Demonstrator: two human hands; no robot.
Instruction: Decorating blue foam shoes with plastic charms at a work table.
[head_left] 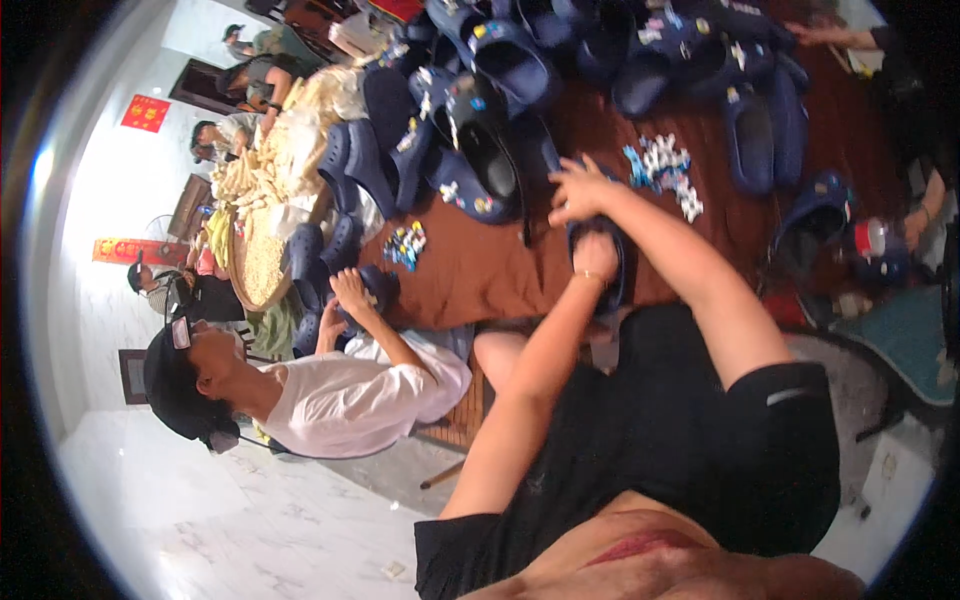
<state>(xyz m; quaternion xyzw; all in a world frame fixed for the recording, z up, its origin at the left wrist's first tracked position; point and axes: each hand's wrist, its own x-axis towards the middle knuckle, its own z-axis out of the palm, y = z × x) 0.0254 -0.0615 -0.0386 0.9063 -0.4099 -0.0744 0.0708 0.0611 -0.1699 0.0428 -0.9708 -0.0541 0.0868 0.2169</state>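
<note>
Just right of the frame's centre, a dark blue clog [617, 278] lies at the near edge of the brown cloth [470, 265]. The left hand [595, 252] appears tucked inside it; its fingers are hidden, so I cannot tell its grip. The right hand [578, 195] is spread and seemingly empty just above. Good handling probably means steadying the shoe from within and keeping the white-and-blue trinkets [662, 165], upper right of centre, within easy reach.
</note>
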